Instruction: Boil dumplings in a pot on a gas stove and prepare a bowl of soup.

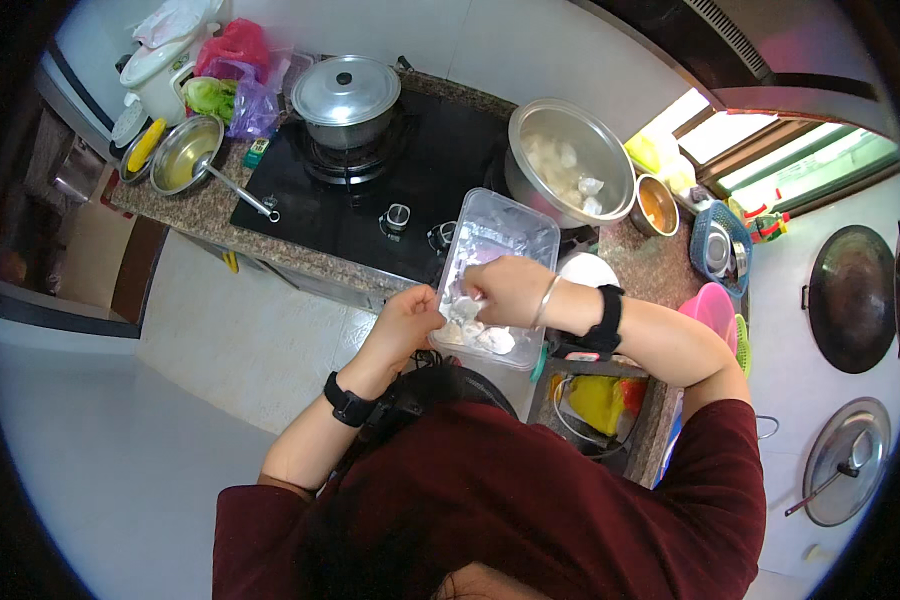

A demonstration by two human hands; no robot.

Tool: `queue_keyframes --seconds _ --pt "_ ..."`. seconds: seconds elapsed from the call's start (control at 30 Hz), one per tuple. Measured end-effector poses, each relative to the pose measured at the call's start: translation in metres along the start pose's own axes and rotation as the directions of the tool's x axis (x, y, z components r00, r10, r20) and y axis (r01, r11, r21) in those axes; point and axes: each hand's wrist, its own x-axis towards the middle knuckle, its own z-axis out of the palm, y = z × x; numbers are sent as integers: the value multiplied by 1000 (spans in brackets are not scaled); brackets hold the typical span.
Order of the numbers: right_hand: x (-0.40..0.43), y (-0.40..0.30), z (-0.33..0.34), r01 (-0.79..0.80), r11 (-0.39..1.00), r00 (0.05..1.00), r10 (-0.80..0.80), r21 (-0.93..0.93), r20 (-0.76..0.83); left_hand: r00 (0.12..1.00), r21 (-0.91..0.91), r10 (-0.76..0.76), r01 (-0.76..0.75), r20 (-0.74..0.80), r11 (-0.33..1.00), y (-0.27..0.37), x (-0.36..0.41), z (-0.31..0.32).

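Observation:
A clear plastic container (542,234) is tilted in front of me, at the front edge of the counter. My left hand (412,321) pinches its left rim between thumb and fingers. White floury lumps (496,340) lie at its near end, and white powder streaks its walls. My right hand (508,291) reaches down into the container with curled fingers over the lumps; whether it grips one is hidden. Beyond the container, a large deep metal pot (521,176) holds pale, cloudy contents with a few white pieces at one side.
On the black gas hob (435,142) stands a lidded aluminium pot (345,97). A metal bowl (166,176) with yellowish liquid and a ladle (240,193) sits at the left. To the right are a brown bowl (656,205), a blue basket (696,259) and a pink basin (709,311).

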Motion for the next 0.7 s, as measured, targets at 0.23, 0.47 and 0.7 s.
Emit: queue_keyframes --seconds 0.23,0.47,0.7 --pt "-9 56 -83 -167 980 933 193 110 -303 999 -74 4 -8 -51 997 5 -4 -6" --pt "47 203 -83 -386 922 848 373 43 -376 997 -81 37 -43 -75 996 3 -7 -7" --pt "62 203 -79 -539 836 754 425 -103 -501 994 -70 53 -60 -94 996 5 -18 -7"
